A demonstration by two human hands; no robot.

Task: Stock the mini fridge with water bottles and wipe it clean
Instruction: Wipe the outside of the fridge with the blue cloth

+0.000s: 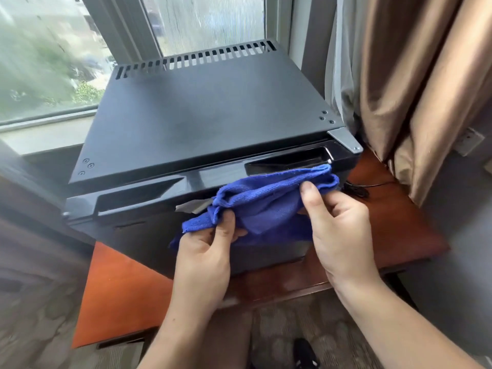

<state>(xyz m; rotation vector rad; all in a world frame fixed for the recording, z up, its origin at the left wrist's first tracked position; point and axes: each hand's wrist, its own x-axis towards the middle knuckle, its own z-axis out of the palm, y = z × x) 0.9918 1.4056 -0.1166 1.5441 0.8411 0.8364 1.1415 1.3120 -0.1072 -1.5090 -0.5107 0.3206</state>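
A black mini fridge (202, 113) is seen standing on a reddish-brown wooden table (117, 286), its door closed, so nothing can be told of what is held inside. No water bottles are shown. The flat top of the fridge is bare, with a row of vent slots (197, 58) along its rear edge, nearest the window (48, 54). Two recessed handle pockets are set along the upper edge of the door, one on each side.

A blue microfibre cloth (263, 203) is held bunched against the upper front of the door, just below the right handle pocket. Its long axis is laid roughly sideways across the door, rising toward the right, where its folded end is reached up to the door's top edge near the hinge plate (346, 141). Its lower left corner hangs down over the door face.

The left hand (205, 251) is closed on the cloth's lower left part, which is pinched between thumb and curled fingers. The right hand (338, 230) is held at the cloth's right part, the thumb pressed on the fabric's upper face with the fingers tucked beneath: the grip of each hand is pinching the cloth.

A strip of table is left open in front of the fridge and to its right, where a dark cable (356, 189) is laid. A brown curtain (426, 83) hangs close beside the fridge's right rear corner. Patterned carpet (287, 331) is seen below the table's front edge.
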